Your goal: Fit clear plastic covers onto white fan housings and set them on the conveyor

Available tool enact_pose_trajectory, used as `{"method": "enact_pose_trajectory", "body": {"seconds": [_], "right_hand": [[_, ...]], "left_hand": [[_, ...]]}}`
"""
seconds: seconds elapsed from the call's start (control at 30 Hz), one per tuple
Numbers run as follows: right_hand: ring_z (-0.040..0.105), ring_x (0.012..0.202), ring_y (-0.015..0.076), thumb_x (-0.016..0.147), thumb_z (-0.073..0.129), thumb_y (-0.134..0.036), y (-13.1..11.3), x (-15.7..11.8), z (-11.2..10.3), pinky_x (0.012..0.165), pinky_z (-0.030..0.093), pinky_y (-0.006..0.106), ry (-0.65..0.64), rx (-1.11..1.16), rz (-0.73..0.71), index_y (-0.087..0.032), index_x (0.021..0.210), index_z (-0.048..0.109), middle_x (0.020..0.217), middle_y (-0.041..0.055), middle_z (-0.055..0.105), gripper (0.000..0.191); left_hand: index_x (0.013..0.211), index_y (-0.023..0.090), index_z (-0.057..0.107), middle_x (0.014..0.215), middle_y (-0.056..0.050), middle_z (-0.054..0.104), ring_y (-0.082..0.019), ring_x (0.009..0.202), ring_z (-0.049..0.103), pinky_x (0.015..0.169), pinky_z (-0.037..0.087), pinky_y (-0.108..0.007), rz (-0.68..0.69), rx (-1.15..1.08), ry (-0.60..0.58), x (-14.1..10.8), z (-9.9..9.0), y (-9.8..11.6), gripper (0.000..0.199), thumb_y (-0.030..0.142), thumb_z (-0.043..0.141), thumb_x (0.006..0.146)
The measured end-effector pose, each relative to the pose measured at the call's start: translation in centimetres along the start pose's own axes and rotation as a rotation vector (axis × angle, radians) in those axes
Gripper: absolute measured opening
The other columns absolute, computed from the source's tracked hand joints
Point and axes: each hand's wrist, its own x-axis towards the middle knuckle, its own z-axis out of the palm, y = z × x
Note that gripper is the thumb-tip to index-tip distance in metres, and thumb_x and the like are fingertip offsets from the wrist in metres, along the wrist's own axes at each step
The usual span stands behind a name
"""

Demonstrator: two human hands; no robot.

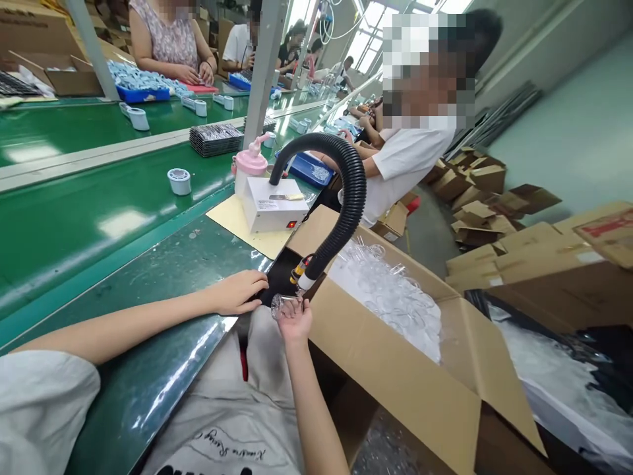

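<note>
My right hand (295,322) holds a clear plastic piece (283,306) just under the white tip of a black ribbed hose (352,204). The hose arches up from a white box-shaped device (273,206) with a lit red switch. My left hand (242,291) rests at the edge of the green table (182,264), fingers somewhat apart and nothing visible in them. Right of my right hand, an open cardboard box (390,336) holds a heap of clear plastic pieces (390,290).
A pink-lidded container (251,161) stands behind the device. On the green conveyor (99,218) are a round white part (179,181) and stacked dark trays (216,138). A person in a white shirt (410,158) sits ahead right; cartons (544,244) lie beyond.
</note>
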Motion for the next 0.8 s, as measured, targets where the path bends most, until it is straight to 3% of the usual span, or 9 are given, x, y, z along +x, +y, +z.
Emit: {"method": "enact_pose_trajectory", "body": {"seconds": [0.17, 0.4, 0.6, 0.7, 0.8], "right_hand": [[0.025, 0.039, 0.0088, 0.089, 0.056, -0.035, -1.0, 1.6, -0.2, 0.038, 0.027, 0.018, -0.045, -0.069, 0.09, -0.022, 0.058, 0.035, 0.048, -0.01, 0.029, 0.04], [0.043, 0.051, 0.0117, 0.082, 0.065, -0.024, -1.8, 2.3, 0.0, 0.048, 0.043, 0.023, -0.157, -0.136, 0.308, -0.022, 0.067, 0.046, 0.059, -0.007, 0.043, 0.024], [0.052, 0.059, 0.0161, 0.079, 0.068, -0.019, -3.6, 1.5, -0.5, 0.054, 0.049, 0.03, -0.147, -0.181, 0.47, -0.023, 0.07, 0.053, 0.065, -0.004, 0.053, 0.018], [0.056, 0.062, 0.0181, 0.08, 0.068, -0.021, -4.5, 1.7, -1.3, 0.056, 0.05, 0.033, -0.149, -0.231, 0.53, -0.023, 0.07, 0.056, 0.067, -0.0027, 0.058, 0.016], [0.056, 0.06, 0.0176, 0.08, 0.071, -0.028, -5.1, 2.4, -2.7, 0.053, 0.048, 0.031, -0.138, -0.296, 0.608, -0.023, 0.07, 0.058, 0.065, -0.003, 0.06, 0.017]], "left_hand": [[0.116, 0.014, 0.055, 0.121, -0.019, 0.063, -0.03, 0.108, 0.062, 0.095, 0.051, -0.043, -0.048, 0.01, 0.029, -0.1, 0.1, 0.3, 0.025, 0.026, 0.048, 0.095], [0.112, 0.015, 0.056, 0.119, -0.017, 0.066, -0.028, 0.106, 0.062, 0.093, 0.052, -0.04, -0.125, -0.004, 0.026, 0.4, 0.5, 1.0, 0.024, 0.027, 0.051, 0.092], [0.111, 0.018, 0.057, 0.113, -0.018, 0.067, -0.03, 0.101, 0.061, 0.091, 0.051, -0.044, -0.188, -0.06, -0.025, 1.1, 0.2, 1.1, 0.024, 0.029, 0.049, 0.091], [0.112, 0.017, 0.057, 0.113, -0.019, 0.067, -0.03, 0.101, 0.061, 0.091, 0.051, -0.045, -0.234, -0.12, 0.024, 1.2, 0.3, 1.8, 0.025, 0.03, 0.043, 0.095], [0.119, 0.016, 0.055, 0.122, -0.02, 0.063, -0.031, 0.111, 0.059, 0.099, 0.049, -0.046, -0.385, -0.262, 0.153, 1.9, 0.7, 4.5, 0.03, 0.034, 0.043, 0.097]]}}
